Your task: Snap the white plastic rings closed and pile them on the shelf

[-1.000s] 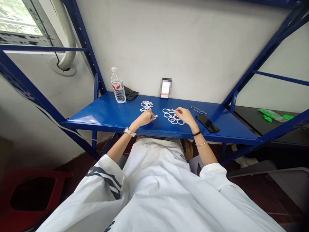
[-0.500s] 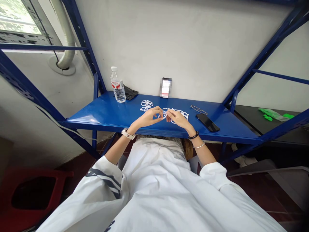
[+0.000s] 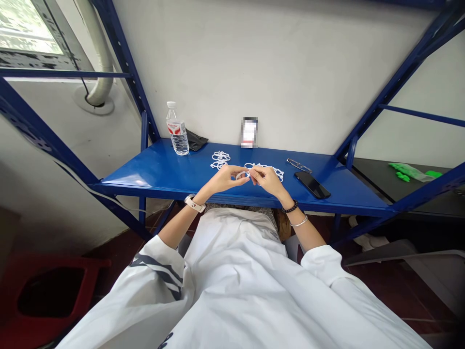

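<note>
A small white ring-shaped loop (image 3: pixel 240 175) is held between my two hands above the front of the blue table. My left hand (image 3: pixel 228 178) pinches it, thumb and fingers closed round its side. The fingers of my right hand (image 3: pixel 266 179) are pressed together at the loop's right end, against the left fingertips. Behind and beside my right hand lies a group of similar white loops (image 3: pixel 279 173), partly hidden by it. A smaller cluster of white loops (image 3: pixel 221 156) lies just beyond my left hand.
On the blue table (image 3: pixel 163 169) stand a water bottle (image 3: pixel 178 135) and a black pouch (image 3: pixel 196 140) at the back left. A phone with a blurred screen (image 3: pixel 249 133) leans on the wall. Glasses (image 3: pixel 299 165) and a black phone (image 3: pixel 312 184) lie to the right.
My hands have come together, and the left fingers have closed in on the white loop. The loop has shifted slightly left.
</note>
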Demonstrator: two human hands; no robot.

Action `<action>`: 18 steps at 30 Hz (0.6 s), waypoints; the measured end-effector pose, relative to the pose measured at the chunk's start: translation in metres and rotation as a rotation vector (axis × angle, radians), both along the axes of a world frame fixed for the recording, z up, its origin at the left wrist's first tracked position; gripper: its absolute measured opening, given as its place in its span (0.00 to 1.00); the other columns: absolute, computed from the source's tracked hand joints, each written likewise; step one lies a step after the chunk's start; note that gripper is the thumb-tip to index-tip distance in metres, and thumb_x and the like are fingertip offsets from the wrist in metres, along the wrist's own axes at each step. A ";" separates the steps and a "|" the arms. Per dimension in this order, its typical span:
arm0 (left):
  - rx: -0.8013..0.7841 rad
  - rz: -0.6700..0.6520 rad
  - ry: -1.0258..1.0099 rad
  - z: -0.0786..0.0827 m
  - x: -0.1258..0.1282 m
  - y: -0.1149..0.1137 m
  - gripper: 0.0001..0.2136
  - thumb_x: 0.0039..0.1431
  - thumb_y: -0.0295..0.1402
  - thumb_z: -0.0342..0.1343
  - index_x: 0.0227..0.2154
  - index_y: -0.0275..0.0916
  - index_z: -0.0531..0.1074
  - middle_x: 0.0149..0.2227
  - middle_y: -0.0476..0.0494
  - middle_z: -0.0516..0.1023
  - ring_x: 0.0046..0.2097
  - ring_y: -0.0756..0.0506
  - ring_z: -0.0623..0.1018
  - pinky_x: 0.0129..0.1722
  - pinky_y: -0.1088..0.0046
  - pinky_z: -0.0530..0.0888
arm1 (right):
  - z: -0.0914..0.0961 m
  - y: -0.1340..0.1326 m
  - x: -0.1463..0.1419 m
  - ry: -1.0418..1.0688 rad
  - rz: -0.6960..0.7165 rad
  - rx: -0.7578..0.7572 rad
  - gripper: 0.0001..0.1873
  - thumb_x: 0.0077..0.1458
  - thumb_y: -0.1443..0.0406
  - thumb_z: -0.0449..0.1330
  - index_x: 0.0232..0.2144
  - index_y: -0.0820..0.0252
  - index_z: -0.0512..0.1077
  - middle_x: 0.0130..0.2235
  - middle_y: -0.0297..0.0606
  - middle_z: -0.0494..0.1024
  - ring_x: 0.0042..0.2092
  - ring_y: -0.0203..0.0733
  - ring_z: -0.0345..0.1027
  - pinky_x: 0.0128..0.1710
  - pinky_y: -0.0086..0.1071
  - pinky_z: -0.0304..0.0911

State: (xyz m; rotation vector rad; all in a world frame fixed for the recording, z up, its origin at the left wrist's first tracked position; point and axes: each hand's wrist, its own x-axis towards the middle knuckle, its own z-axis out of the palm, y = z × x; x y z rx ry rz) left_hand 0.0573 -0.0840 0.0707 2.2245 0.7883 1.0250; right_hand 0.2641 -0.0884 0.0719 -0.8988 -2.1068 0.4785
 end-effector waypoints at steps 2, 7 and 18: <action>0.020 0.016 -0.016 -0.001 0.001 0.000 0.22 0.59 0.47 0.59 0.45 0.32 0.80 0.29 0.47 0.79 0.29 0.51 0.75 0.30 0.77 0.73 | 0.000 -0.001 -0.002 0.019 -0.014 0.004 0.32 0.66 0.43 0.49 0.17 0.57 0.63 0.18 0.32 0.69 0.22 0.36 0.60 0.30 0.33 0.58; -0.022 0.008 0.002 -0.003 0.002 0.005 0.25 0.61 0.50 0.57 0.48 0.32 0.78 0.37 0.41 0.82 0.34 0.47 0.79 0.35 0.73 0.77 | -0.005 0.001 -0.005 0.053 -0.035 -0.051 0.30 0.66 0.43 0.49 0.22 0.56 0.67 0.19 0.31 0.70 0.23 0.36 0.62 0.30 0.32 0.59; 0.140 0.430 0.652 -0.051 -0.024 0.056 0.19 0.68 0.39 0.51 0.55 0.32 0.73 0.61 0.27 0.71 0.65 0.31 0.68 0.61 0.52 0.70 | -0.024 0.048 0.046 -0.386 -0.670 -0.104 0.23 0.69 0.55 0.48 0.28 0.58 0.73 0.32 0.43 0.81 0.35 0.45 0.73 0.32 0.32 0.53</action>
